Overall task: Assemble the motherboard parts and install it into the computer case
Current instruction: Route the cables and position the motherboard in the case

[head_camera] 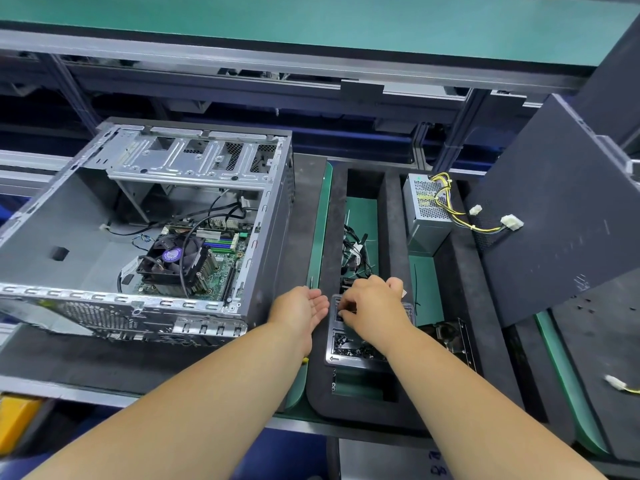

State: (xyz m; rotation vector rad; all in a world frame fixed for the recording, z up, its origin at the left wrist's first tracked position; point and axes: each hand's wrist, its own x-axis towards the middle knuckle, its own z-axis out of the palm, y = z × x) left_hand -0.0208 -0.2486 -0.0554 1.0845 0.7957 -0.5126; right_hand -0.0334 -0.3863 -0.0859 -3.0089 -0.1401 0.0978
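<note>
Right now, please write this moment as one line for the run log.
right hand: picking in screw tray | left hand: open, cupped beside tray | motherboard: inside case

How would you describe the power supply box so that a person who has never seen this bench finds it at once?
Start from the open computer case on the left, then go right across the dark foam tray. At the tray's far right corner stands the power supply, a silver metal box with a perforated side. It alone has yellow and black wires running out to white plugs.
</note>
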